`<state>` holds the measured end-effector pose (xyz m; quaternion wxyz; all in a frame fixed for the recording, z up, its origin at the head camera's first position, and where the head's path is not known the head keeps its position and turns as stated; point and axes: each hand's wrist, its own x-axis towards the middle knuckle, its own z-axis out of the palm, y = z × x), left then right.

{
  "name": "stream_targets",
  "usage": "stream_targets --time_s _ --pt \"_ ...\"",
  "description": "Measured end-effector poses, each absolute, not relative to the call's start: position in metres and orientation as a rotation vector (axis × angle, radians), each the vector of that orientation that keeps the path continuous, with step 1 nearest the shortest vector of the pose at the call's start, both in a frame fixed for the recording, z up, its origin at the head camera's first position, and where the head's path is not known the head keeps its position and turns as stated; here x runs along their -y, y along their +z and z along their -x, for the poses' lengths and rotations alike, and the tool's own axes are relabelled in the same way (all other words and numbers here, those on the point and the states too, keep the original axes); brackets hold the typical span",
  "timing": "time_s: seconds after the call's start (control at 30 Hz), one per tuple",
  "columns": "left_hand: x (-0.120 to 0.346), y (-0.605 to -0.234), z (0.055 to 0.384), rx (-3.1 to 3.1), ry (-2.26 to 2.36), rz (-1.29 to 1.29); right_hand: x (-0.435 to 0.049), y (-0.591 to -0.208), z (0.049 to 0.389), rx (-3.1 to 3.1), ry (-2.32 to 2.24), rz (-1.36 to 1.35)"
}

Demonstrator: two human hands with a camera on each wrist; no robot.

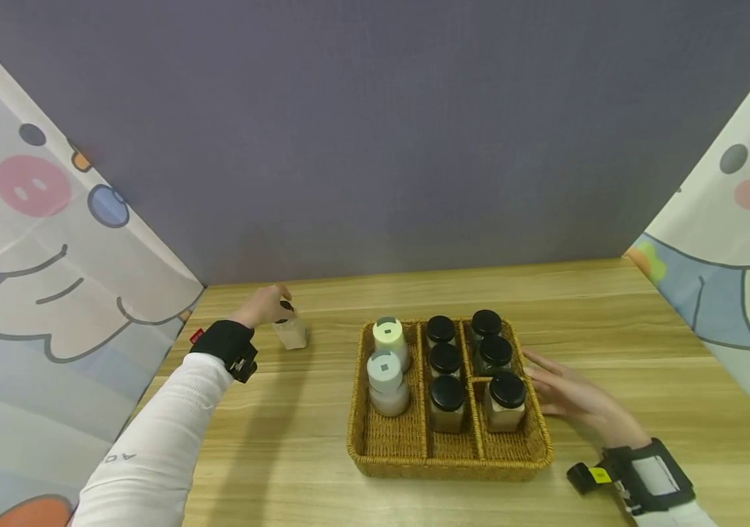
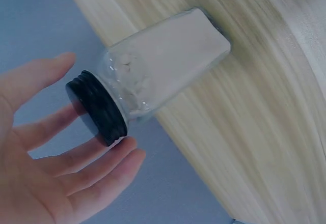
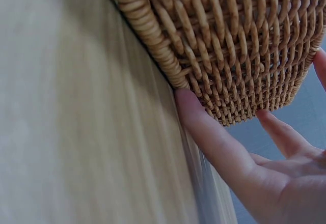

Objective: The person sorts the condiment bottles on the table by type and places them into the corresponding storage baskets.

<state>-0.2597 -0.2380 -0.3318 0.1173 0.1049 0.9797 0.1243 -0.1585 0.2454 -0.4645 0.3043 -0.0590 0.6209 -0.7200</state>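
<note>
My left hand (image 1: 263,305) is at a small glass jar (image 1: 292,334) standing on the table to the left of the basket. In the left wrist view the jar's black screw lid (image 2: 97,108) sits between my spread thumb and fingers, the thumb apart from it and the fingertips right at its edge. Pale powder (image 2: 175,53) fills most of the jar. My right hand (image 1: 569,395) rests against the right side of a woven basket (image 1: 457,472). In the right wrist view the thumb tip touches the basket's lower edge, and the other fingers are extended along its wall (image 3: 229,46).
Inside the basket, two white-lidded jars (image 1: 388,391) stand in the left compartment. Several black-lidded jars (image 1: 447,406) line the middle one, with more in the two right compartments. A grey wall (image 1: 381,146) rises behind the wooden table (image 1: 269,432), and cartoon-printed sheets (image 1: 19,293) hang at both sides.
</note>
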Motion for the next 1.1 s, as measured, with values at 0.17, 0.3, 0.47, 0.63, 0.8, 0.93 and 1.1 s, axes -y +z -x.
stream_targets --time_s 0.17,0.3,0.47,0.63,0.8,0.93,1.1 --pt "0.2387 -0.3342 0.2596 -2.872 0.355 -0.298 -0.2455 -0.4642 0.1582 -1.647 -1.908 0.138" --pt "0.2396 -0.3375 0.2606 -2.894 0.348 -0.315 -0.2448 -0.4636 0.1575 -1.651 -1.914 0.109" --pt "0.2413 -0.3416 0.2614 -2.905 0.360 -0.302 -0.2457 -0.4632 0.1580 -1.649 -1.915 0.141" --pt "0.2409 -0.3419 0.2619 -2.897 0.368 -0.286 -0.2469 -0.4636 0.1590 -1.638 -1.912 0.191" --pt "0.2407 -0.3415 0.2628 -2.900 0.366 -0.292 -0.2471 -0.4639 0.1587 -1.637 -1.903 0.200" --pt "0.2409 -0.3413 0.2630 -2.899 0.365 -0.314 -0.2469 -0.4641 0.1579 -1.641 -1.909 0.174" --pt "0.2418 -0.3419 0.2640 -2.891 0.361 -0.342 -0.2469 -0.4648 0.1593 -1.635 -1.908 0.204"
